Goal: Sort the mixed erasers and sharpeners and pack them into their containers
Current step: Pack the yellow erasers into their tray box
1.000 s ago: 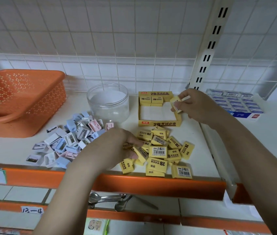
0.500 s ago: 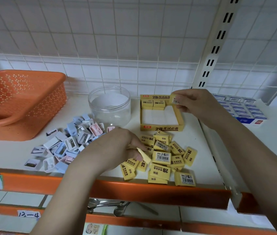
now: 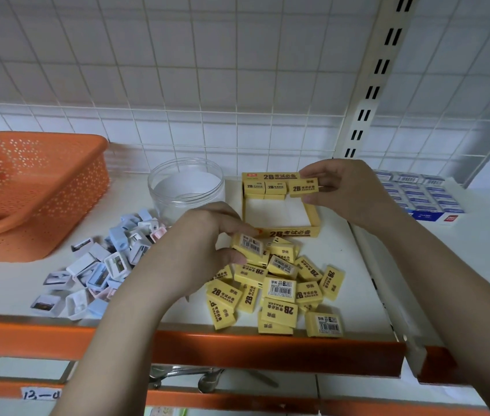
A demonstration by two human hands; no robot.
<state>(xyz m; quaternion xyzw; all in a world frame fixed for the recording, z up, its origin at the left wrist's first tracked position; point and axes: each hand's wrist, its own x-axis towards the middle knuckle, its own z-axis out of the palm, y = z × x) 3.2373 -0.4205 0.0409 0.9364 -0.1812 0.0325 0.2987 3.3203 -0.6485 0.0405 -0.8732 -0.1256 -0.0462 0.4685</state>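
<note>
The right hand [image 3: 347,192] pinches a yellow eraser [image 3: 303,187] between thumb and fingers, its long axis running left to right, printed face toward the camera, over the back right corner of the yellow box [image 3: 279,234]. The left hand [image 3: 204,250] (palm down) pinches another eraser [image 3: 249,244] above the loose eraser pile [image 3: 279,291].

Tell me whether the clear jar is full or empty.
Empty. The clear jar stands upright with no lid, and only its bare bottom shows through; the sharpeners lie in a pile beside it.
</note>
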